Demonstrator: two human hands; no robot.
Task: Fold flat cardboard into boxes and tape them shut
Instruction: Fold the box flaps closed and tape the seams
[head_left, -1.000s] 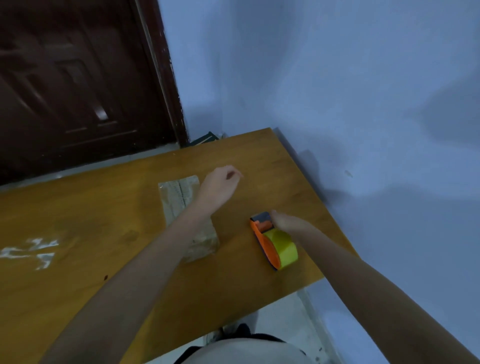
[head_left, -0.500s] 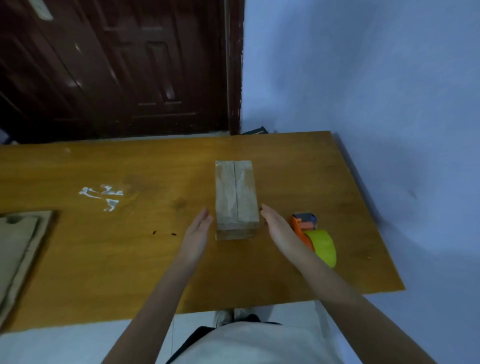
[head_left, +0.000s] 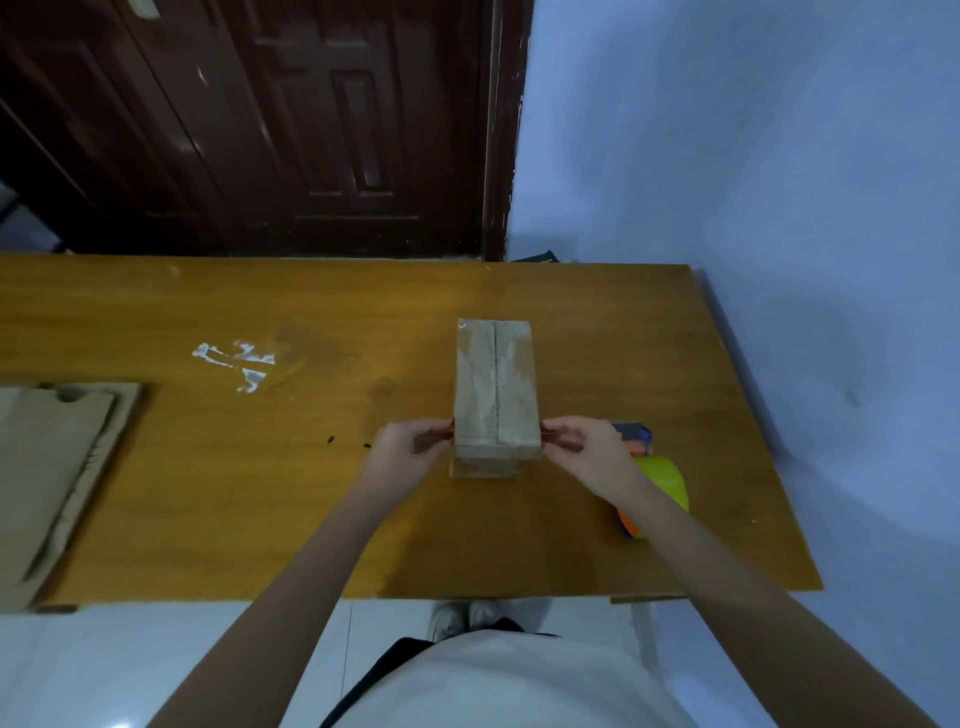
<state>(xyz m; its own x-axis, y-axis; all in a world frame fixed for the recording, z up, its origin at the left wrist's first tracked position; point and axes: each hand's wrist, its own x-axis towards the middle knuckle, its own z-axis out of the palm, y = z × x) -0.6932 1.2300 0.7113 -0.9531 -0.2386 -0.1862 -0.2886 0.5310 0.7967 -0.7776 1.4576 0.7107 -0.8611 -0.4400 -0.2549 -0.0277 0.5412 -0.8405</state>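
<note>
**Gripping the Taped Box at Both Sides**

Holding the box (head_left: 494, 395) at its near end, the left hand (head_left: 410, 451) and right hand (head_left: 581, 448) press in from opposite sides, fingers curled and pinching the side walls just below the top edge. Both hands are closed on the cardboard; neither holds anything else.

**Location.** The box stands on the wooden surface (head_left: 311, 493), right of centre, long axis pointing away from the person. The tape dispenser (head_left: 652, 483), orange with a yellow-green roll, lies just beside the right hand, touching neither the box nor, as far as can be seen, the hand. A stack of flat cardboard (head_left: 57, 467) lies well apart at the left edge.

**Hazards.**
- Squeezing thin walls inward may bow them and strain the taped seam, causing the tape to lift.
- Gripping only the near end leaves the far end unsupported; lifting from here may tilt the box or let it slip.
- Swinging the right forearm outward may knock the dispenser toward the near edge of the surface.

**Appearance.** The box is a narrow brown carton with a dark centre seam running along the top where two flaps meet. Clear tape covers the seam, showing pale, uneven glossy patches. The near bottom edge appears slightly offset from the top, possibly a flap; this cannot be confirmed.
</note>
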